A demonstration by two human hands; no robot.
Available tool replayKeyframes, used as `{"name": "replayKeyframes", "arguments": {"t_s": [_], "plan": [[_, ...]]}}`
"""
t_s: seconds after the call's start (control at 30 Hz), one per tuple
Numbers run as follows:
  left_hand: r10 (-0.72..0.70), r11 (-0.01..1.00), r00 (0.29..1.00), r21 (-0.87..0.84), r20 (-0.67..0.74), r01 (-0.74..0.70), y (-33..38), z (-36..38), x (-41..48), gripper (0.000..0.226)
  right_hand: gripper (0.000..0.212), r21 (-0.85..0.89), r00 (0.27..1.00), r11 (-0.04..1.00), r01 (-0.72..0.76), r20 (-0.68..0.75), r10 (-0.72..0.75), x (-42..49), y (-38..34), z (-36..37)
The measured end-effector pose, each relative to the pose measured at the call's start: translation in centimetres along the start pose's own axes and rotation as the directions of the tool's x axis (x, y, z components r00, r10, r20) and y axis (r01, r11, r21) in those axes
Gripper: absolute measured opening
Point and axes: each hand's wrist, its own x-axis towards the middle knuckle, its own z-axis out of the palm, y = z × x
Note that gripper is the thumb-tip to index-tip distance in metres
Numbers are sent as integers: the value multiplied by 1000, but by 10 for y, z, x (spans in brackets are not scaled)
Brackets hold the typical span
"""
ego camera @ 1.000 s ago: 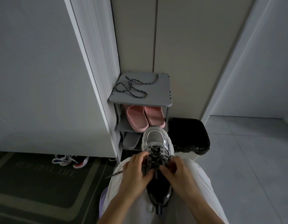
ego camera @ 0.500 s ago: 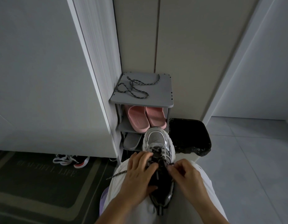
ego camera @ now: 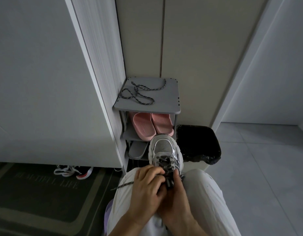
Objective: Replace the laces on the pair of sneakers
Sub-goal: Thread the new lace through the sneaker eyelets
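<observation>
Right hand slid against left hand, both sets of fingers pinching sneaker lace.

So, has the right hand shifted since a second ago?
Yes: the right hand has slid left across the sneaker, from its right edge to over its opening.

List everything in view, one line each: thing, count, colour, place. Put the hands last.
sneaker: 1, grey and silver, on the lap
threaded lace: 1, dark speckled, in the sneaker, end trailing left
loose lace: 1, dark speckled, on top of the rack
rack: 1, grey, beside the cabinet
slippers: 2, pink, rack's upper shelf
bin: 1, black liner, right of the rack
shoes: count unclear, white, black, red, under the cabinet
left hand: 1, fingers curled on the threaded lace
right hand: 1, at the sneaker's tongue, fingers hidden
</observation>
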Motion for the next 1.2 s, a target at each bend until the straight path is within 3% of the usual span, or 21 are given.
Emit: {"name": "replayKeyframes", "arguments": {"t_s": [0.1,0.2,0.37,0.47,0.53,0.7,0.77,0.83,0.9,0.97,1.03,1.13,1.2], "plan": [[-85,990,990,-106,111,97,-2,-9,-1,6,81,45,1000,999,20,-25,-19,8,-1,-5],[-300,864,935,-360,190,351,-12,-26,10,11,87,-55,991,995,83,-98,-89,9,0,-10],[-250,851,906,-367,343,374,-28,-22,28,15,90,-67,986,991,113,-119,-121,2,3,-10],[-204,890,919,-327,338,318,-27,-19,28,7,97,-40,995,995,97,-34,-98,-5,1,-12],[-137,926,919,-283,370,252,-27,-22,33,15,99,-44,994,994,103,-28,-104,-7,1,-16],[137,990,886,-75,442,-116,-30,-28,59,30,83,-99,992,991,94,-77,-102,-9,2,-17],[173,984,878,-37,446,-175,-28,-28,61,27,87,-83,990,992,97,-90,-104,-9,2,-17],[93,995,908,-65,409,-72,-27,-26,54,24,86,-60,992,994,90,-83,-95,-9,0,-15],[-48,982,932,-152,358,109,-26,-24,42,25,59,-75,989,993,89,-107,-97,-9,0,-17],[-168,941,932,-229,320,248,-25,-22,31,27,55,-92,983,992,84,-156,-97,-10,1,-18],[-205,914,928,-278,311,295,-22,-21,25,20,56,-85,980,992,90,-171,-103,-8,2,-18],[-188,930,937,-252,296,266,-19,-21,25,10,78,-97,983,992,85,-157,-100,-9,1,-15],[-232,926,938,-237,257,293,-17,-19,24,7,62,-87,983,993,83,-157,-96,-10,0,-17]]}}
